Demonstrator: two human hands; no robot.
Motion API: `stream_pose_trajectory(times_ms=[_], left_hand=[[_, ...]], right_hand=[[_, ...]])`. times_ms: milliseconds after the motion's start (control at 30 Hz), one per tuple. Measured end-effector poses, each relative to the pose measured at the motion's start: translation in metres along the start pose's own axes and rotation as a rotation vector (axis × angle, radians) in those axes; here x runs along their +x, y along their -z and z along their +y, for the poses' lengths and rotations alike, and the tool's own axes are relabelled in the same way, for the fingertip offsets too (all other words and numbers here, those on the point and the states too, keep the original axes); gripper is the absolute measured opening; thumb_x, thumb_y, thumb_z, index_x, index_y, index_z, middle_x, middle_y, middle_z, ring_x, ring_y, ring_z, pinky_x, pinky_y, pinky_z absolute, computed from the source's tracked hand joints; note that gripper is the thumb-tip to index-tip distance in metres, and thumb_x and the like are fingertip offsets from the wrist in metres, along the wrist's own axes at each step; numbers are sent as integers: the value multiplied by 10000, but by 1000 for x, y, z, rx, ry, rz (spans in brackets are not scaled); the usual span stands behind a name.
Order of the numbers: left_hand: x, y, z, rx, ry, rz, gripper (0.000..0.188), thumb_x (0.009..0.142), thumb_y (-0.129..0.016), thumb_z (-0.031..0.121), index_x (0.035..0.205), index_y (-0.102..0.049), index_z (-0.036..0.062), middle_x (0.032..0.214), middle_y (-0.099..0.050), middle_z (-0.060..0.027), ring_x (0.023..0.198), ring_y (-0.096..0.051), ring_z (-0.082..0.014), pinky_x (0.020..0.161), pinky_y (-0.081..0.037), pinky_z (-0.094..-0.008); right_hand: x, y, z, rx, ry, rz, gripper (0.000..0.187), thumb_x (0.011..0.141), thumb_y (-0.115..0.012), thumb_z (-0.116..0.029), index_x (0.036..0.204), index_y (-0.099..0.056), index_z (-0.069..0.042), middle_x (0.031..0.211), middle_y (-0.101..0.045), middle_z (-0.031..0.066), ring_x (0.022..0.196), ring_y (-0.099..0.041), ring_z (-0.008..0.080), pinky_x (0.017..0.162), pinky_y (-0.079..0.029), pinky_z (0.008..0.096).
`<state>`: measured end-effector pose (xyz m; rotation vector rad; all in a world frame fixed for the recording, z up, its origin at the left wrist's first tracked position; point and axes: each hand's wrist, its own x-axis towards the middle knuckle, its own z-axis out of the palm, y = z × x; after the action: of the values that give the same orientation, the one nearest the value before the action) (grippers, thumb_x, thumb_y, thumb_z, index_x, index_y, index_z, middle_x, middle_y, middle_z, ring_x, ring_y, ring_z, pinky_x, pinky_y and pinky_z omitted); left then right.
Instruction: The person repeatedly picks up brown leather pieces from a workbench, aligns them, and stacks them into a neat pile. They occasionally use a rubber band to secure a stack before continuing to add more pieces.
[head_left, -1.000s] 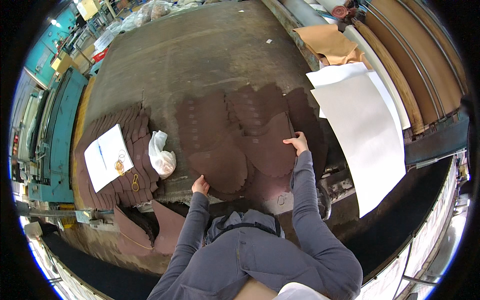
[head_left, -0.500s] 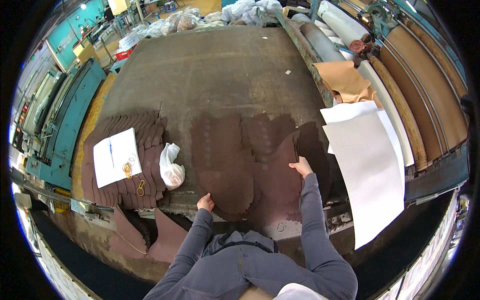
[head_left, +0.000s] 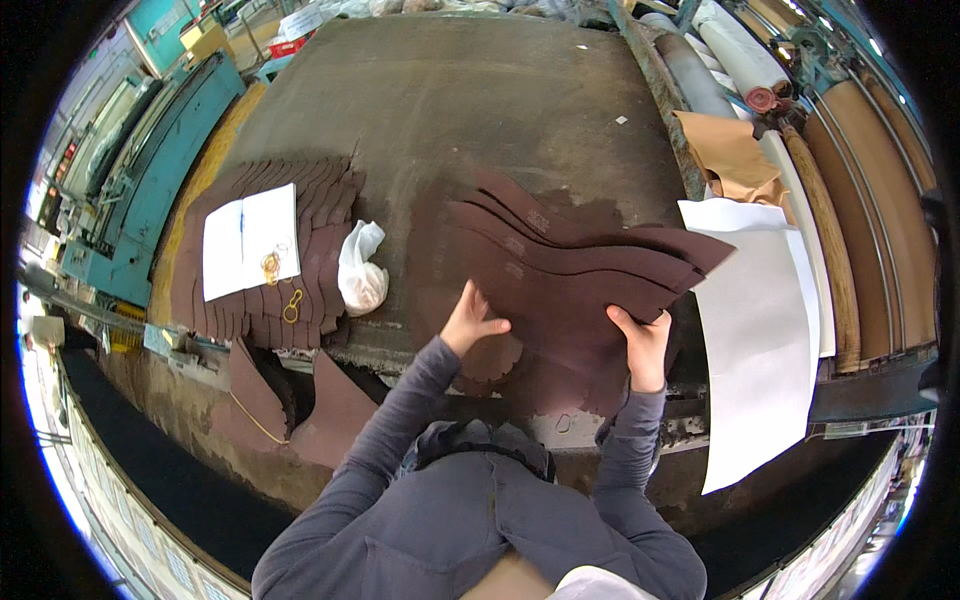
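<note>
Several dark brown, curved cut sheets (head_left: 570,270) are fanned and partly raised above the worktable (head_left: 430,110). My right hand (head_left: 645,345) grips their lower right part, thumb on the near face and fingers behind. At their lower left edge is my left hand (head_left: 472,322), thumb and fingers spread, with no grip visible. Under and beside these sheets lie more brown pieces, partly hidden. To the left, a large overlapping stack of brown pieces (head_left: 325,255) bears an open notebook (head_left: 250,245), with rubber bands (head_left: 271,267) and a yellow looped tie (head_left: 292,306) on and near it.
A knotted white plastic bag (head_left: 362,270) sits between the stack and my left hand. More brown pieces (head_left: 340,405) hang over the near edge. White sheets (head_left: 755,340) and tan material (head_left: 730,155) lie at the right, before large rollers. A teal machine (head_left: 160,190) stands left.
The right-hand brown sheets have been lifted and turned, their curved edges now running across. My left hand has moved up and right and opened; the view has shifted.
</note>
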<state>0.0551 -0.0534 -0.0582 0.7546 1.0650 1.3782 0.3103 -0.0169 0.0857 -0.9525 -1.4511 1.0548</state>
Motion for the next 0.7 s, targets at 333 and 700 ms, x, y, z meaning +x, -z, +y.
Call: stream_pose_trajectory(times_ms=[333,700], left_hand=[[-44,69,-15,103,-44,-97,955,470,-821,-70,1316,-419,115,1336,-463,-54,1276,-382,-213,1058,-317,-379],[-46,53,-19,-90,155,222,778,667,-796,82,1319,-381,-8,1285,-474,-142,1205,-446,-290,974,-407,-401]], right_hand=[[-82,-55,162,507,-412,-57,718,669,-741,29,1303,-410,-35,1253,-493,88,1215,-423,238,1039,-311,353],[-58,-69,157,212,-420,-58,445,766,-697,-20,1166,-503,-27,1124,-559,78,1076,-510,198,954,-382,316]])
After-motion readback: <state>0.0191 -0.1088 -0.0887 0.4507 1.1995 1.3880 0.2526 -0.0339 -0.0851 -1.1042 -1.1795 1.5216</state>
